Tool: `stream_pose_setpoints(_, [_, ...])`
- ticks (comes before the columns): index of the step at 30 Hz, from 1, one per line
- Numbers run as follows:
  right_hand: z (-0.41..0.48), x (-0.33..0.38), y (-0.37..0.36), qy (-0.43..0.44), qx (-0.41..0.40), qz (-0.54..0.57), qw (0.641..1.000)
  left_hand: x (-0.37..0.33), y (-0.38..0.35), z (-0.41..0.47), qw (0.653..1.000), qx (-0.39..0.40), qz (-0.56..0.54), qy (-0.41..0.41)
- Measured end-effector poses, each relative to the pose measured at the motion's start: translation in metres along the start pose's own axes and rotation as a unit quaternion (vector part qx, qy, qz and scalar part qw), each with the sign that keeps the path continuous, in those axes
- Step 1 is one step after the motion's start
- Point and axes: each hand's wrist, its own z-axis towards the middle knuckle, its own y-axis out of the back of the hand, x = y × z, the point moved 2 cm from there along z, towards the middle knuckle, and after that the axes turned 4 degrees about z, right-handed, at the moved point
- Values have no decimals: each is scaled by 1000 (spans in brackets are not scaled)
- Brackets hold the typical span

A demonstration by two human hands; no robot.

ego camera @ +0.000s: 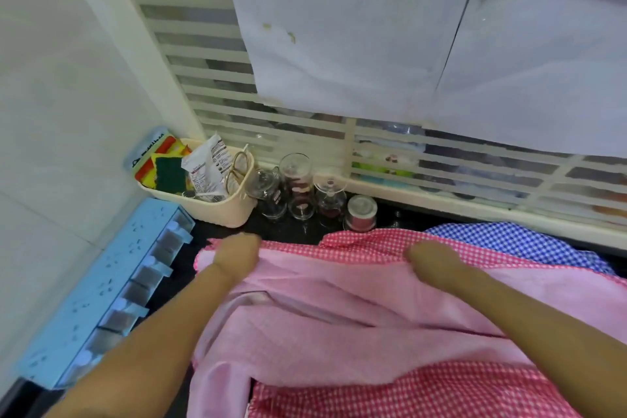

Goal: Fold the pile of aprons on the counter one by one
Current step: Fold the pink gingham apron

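My left hand [235,256] and my right hand [434,260] are both curled tight on the far edge of the pink checked apron [339,316]. My fingers are hidden from me. The apron lies spread on the black counter [305,231] just in front of me, partly over a blue checked apron [509,241]. Behind it stand glass jars [298,187] and a cream basket [217,210]. White paper [356,44] covers the window.

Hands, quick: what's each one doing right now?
Left hand: grips the pink gingham apron at its far left corner.
Right hand: grips the same apron's far edge.
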Motion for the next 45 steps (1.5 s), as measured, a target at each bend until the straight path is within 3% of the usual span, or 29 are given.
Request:
stream_pose_setpoints(2, [2, -22, 40, -34, -230, 70, 970, 18, 31, -7, 973, -168, -124, 93])
stream_pose_setpoints(4, [-13, -27, 78, 20, -459, 112, 881, 27, 64, -24, 908, -330, -216, 141])
stream_pose_setpoints(5, [-26, -26, 88, 71, -533, 111, 836, 29, 75, -34, 868, -400, -248, 159])
stream_pose_setpoints(6, [-38, -24, 93, 114, -567, 104, 809, 30, 79, -44, 833, -456, -262, 170])
stream_pose_setpoints(7, [-44, -21, 88, 135, -579, 87, 799, 30, 75, -52, 822, -482, -253, 170])
stream_pose_setpoints(9, [-48, -18, 55, 151, -552, 50, 818, 26, 42, -61, 864, -433, -199, 161])
stream_pose_setpoints(12, [-34, -25, -35, 150, -401, 20, 904, 24, -28, -73, 947, -221, -136, 189])
stream_pose_setpoints(14, [-25, -30, -86, 119, -263, 26, 957, 28, -61, -90, 957, -91, -109, 253])
stream_pose_setpoints(17, [-21, -30, -109, 55, -201, 69, 976, 40, -94, -117, 940, 12, -123, 319])
stream_pose_setpoints(19, [-23, -17, -98, 57, -227, 81, 969, 50, -111, -128, 919, 10, -205, 336])
stream_pose_setpoints(22, [-45, 21, -71, 169, -282, 136, 935, 48, -110, -145, 880, -113, -334, 318])
stream_pose_setpoints(23, [-55, 34, -65, 213, -245, 165, 931, 39, -101, -153, 869, -176, -350, 303])
stream_pose_setpoints(25, [-74, 56, -68, 265, -76, 203, 940, 3, -76, -173, 859, -298, -338, 241])
stream_pose_setpoints(27, [-86, 71, -81, 294, 34, 215, 931, -40, -56, -193, 864, -352, -327, 151])
stream_pose_setpoints(30, [-93, 77, -109, 240, 99, 166, 951, -80, -67, -209, 892, -296, -334, 77])
stream_pose_setpoints(33, [-101, 75, -134, 170, 93, 63, 979, -79, -112, -213, 938, -152, -269, 158])
stream_pose_setpoints(36, [-105, 67, -137, 130, 30, 77, 988, -65, -132, -211, 908, -36, -312, 278])
stream_pose_setpoints(38, [-107, 62, -134, 137, 15, 126, 982, -68, -128, -214, 893, -64, -330, 301])
stream_pose_setpoints(41, [-115, 65, -123, 164, -6, 205, 965, -99, -114, -225, 890, -249, -331, 192])
stream_pose_setpoints(42, [-117, 66, -117, 170, -7, 242, 955, -114, -109, -230, 882, -273, -354, 147])
stream_pose_setpoints(45, [-132, 66, -92, 199, 70, 344, 915, -149, -100, -236, 877, -244, -413, 21])
